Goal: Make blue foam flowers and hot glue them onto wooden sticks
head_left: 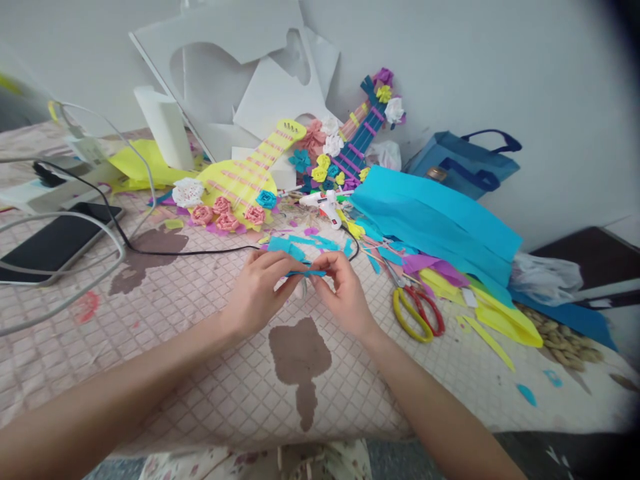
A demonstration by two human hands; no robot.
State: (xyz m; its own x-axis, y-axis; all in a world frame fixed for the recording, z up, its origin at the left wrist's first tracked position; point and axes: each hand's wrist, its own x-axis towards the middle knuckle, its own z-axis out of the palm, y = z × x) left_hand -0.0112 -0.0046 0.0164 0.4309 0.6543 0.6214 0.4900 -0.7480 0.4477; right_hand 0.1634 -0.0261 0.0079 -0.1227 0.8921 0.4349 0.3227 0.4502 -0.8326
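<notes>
My left hand (263,287) and my right hand (343,293) meet over the middle of the quilted pink cloth (200,373). Both pinch the ends of a narrow blue paper strip (306,273), which runs level between the fingertips. More blue paper scraps (300,245) lie just behind the hands. Scissors (417,310) with yellow and red handles rest to the right of my right hand.
A yellow paper guitar (245,180) with paper flowers and a blue one (357,143) lean at the back. A glue gun (325,202), blue paper sheets (440,227), yellow strips (500,320), a blue bag (465,163), a phone (55,240) and a black cable (190,252) surround the hands.
</notes>
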